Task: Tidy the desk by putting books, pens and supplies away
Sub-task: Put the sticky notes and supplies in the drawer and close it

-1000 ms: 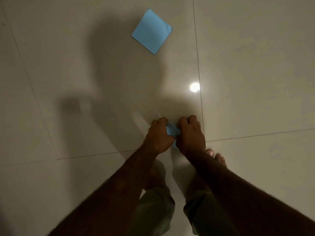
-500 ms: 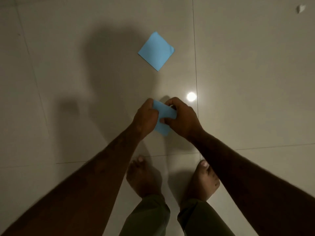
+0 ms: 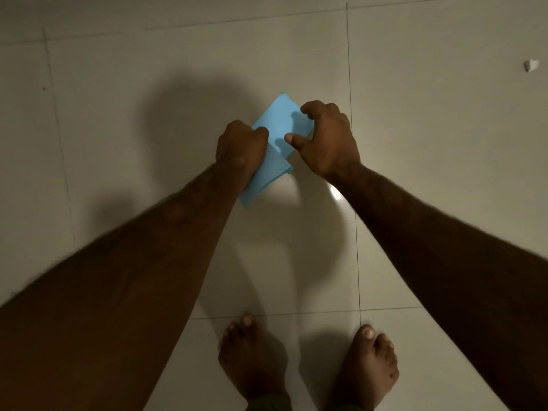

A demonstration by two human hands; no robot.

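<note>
I am looking down at a tiled floor. A blue paper sheet [image 3: 267, 173] hangs from my left hand [image 3: 241, 145], which is closed on its upper end. A second blue sheet [image 3: 280, 120] lies flat on the floor just beyond it. My right hand [image 3: 327, 140] hovers over that sheet's right corner with thumb and fingers apart; their shadows fall on the paper. The right hand holds nothing. Part of the lying sheet is hidden behind both hands.
A small white paper scrap [image 3: 530, 65] lies on the floor at the far right. My bare feet [image 3: 252, 357] stand near the bottom edge. A lamp's reflection [image 3: 335, 192] shines on the glossy tiles [image 3: 444, 143].
Both hands lifted the first blue sheet off the floor. The right hand then let go, and both hands moved forward to the second sheet.
</note>
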